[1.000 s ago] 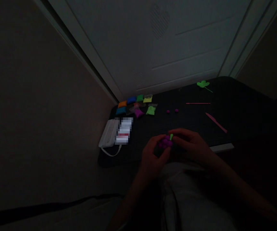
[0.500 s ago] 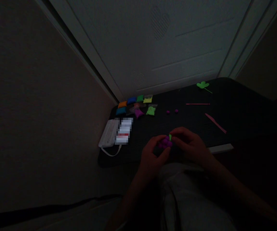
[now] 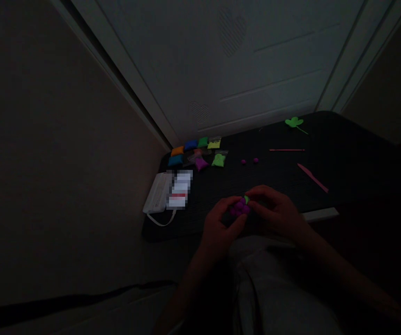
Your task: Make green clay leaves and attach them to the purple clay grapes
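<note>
A cluster of purple clay balls (image 3: pixel 239 207), shaped like a bunch of grapes, is gripped between the thumb and fingers of my left hand (image 3: pixel 221 228). At its upper right sits a small light-green clay piece (image 3: pixel 246 199). My right hand (image 3: pixel 275 207) pinches that green piece between thumb and forefinger, against the cluster. Both hands are over the near edge of the dark table. Beyond them lie two loose purple clay balls (image 3: pixel 255 160), apart from each other. The underside of the cluster is hidden by my left hand and shadow.
Clay packets, among them an orange packet (image 3: pixel 177 151) and a light-green packet (image 3: pixel 219 160), lie at the back left of the table (image 3: pixel 207 186). A white case (image 3: pixel 157 193) with a strap is nearer. Rightward are a pink knife (image 3: pixel 312 177), a thin pink stick (image 3: pixel 287 150) and a green flower shape (image 3: pixel 294 122).
The green piece between my right fingers looks slightly turned and lies closer along the purple cluster. Both hands keep nearly the same place and grip.
</note>
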Demonstrator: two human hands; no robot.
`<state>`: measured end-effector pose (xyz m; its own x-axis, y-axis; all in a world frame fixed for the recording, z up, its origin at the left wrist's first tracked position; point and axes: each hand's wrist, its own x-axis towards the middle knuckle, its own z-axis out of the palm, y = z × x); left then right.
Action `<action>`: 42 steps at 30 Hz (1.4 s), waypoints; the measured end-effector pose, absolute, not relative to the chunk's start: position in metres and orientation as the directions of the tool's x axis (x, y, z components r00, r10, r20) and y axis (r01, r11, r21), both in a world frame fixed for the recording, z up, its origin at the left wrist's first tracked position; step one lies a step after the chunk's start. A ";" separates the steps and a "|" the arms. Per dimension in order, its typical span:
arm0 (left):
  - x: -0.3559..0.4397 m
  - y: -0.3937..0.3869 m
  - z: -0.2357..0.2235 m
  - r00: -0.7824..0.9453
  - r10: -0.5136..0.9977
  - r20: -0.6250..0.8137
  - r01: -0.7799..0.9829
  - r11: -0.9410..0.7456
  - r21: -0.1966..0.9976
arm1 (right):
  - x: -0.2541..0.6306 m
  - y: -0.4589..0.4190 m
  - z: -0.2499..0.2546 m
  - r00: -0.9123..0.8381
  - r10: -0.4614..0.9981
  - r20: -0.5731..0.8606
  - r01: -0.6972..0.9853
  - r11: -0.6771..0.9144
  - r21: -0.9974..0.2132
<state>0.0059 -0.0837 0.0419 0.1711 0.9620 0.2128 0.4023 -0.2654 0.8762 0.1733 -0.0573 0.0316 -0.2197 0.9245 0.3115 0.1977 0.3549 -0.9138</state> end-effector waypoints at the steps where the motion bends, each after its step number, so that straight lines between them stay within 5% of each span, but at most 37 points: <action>1: 0.006 -0.084 0.042 0.174 0.961 0.214 0.408 -0.268 0.873 | 0.173 -0.058 0.032 -0.219 0.923 0.317 0.209 0.361 -0.909; 13: 0.006 -0.084 0.041 0.193 0.948 0.253 0.474 -0.316 0.822 | 0.172 -0.057 0.028 -0.229 0.911 0.343 0.237 0.394 -0.888; 25: 0.004 -0.080 0.035 0.155 0.891 0.426 0.644 -0.418 0.641 | 0.168 -0.057 0.017 -0.199 0.950 0.241 -0.028 0.240 -0.970; 31: -0.008 -0.060 0.016 0.220 0.914 0.340 0.717 -0.387 0.579 | 0.171 -0.046 0.005 -0.128 0.962 0.242 0.291 0.270 -0.918; 36: -0.012 -0.051 0.002 0.301 0.908 0.292 0.748 -0.415 0.518 | 0.169 -0.042 0.000 -0.288 0.898 0.332 0.556 0.439 -0.706; 42: -0.026 -0.051 -0.003 0.277 0.932 0.233 0.756 -0.361 0.547 | 0.163 -0.045 -0.001 -0.409 0.858 0.312 0.687 0.514 -0.514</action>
